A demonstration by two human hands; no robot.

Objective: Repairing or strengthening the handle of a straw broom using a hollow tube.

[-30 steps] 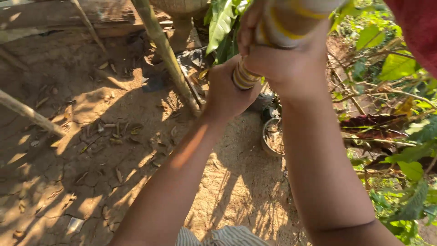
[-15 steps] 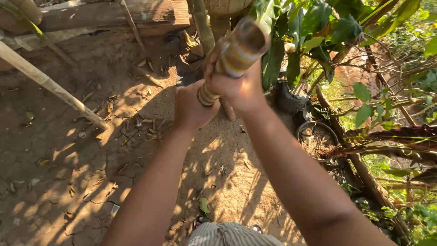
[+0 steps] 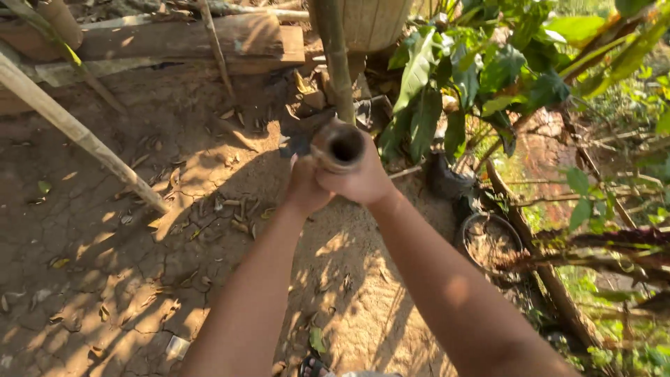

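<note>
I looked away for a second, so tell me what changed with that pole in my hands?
The striped pole swung down until its hollow end faces the camera, stripes now hidden. The left hand and right hand dropped with it. Both still grip it, close together, above the cracked dirt ground.

Bare cracked dirt ground left of and below the hands: open room, only scattered dry leaves. Slanted bamboo pole crosses the upper left, foot planted in the dirt. Upright bamboo post stands just behind the left hand and right hand. Right side crowded: leafy plant, round basin, tangled branches. Wooden planks close off the far edge.
</note>
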